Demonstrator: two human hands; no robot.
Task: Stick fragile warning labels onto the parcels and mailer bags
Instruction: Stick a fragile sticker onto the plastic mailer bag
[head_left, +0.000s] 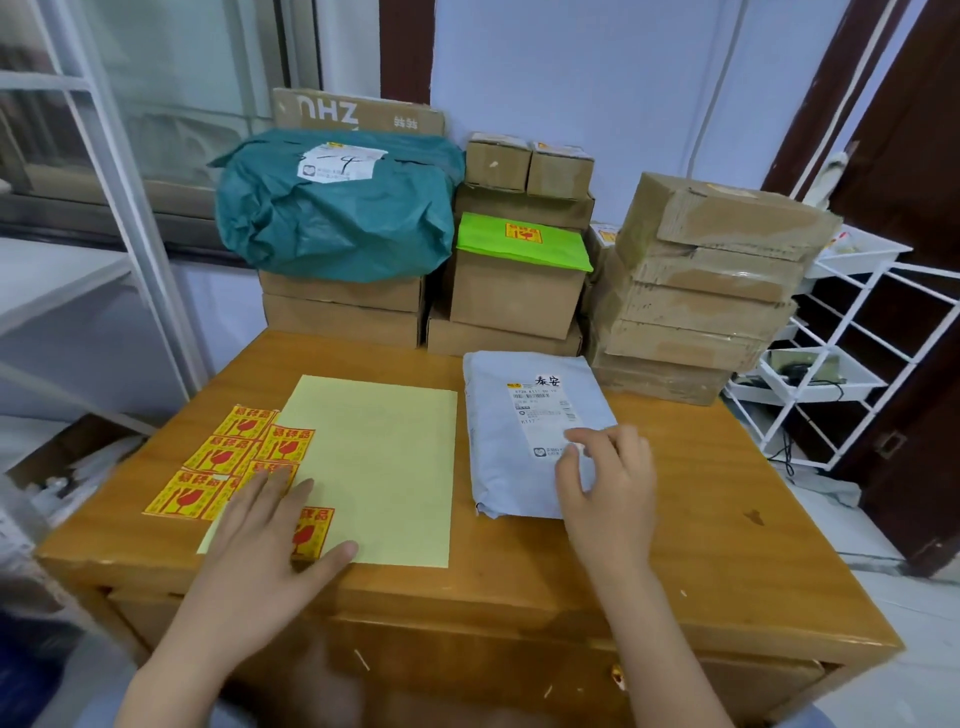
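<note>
head | left hand flat, grip released, over a fragile label on the yellow backing sheet | right hand fingers bent on grey mailer bag, apparently only resting | both on worktop
</note>
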